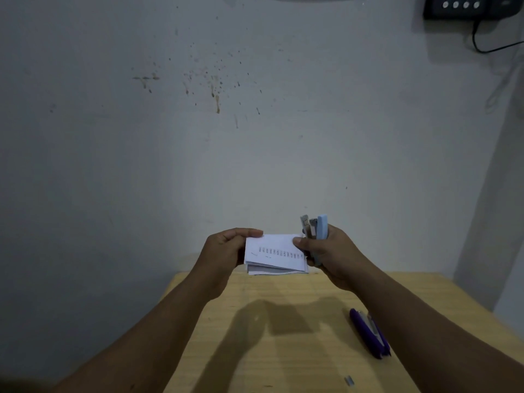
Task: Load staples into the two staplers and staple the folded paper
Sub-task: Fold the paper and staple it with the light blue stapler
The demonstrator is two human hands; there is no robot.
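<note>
A folded white paper [273, 255] with printed lines is held up in the air above the far end of the wooden table [283, 350]. My left hand [224, 251] pinches its left edge. My right hand [329, 253] grips a light blue stapler [321, 228], which points upward, and its thumb presses on the paper's right edge. The stapler's metal jaw sits at the paper's top right corner. A purple stapler [368, 333] lies on the table at the right. A small strip of staples [349, 380] lies near the table's front edge.
A stained grey wall rises directly behind the table. A dark device [465, 5] with a cable hangs on the wall at the top right. Both forearms reach across the tabletop and cast shadows on it.
</note>
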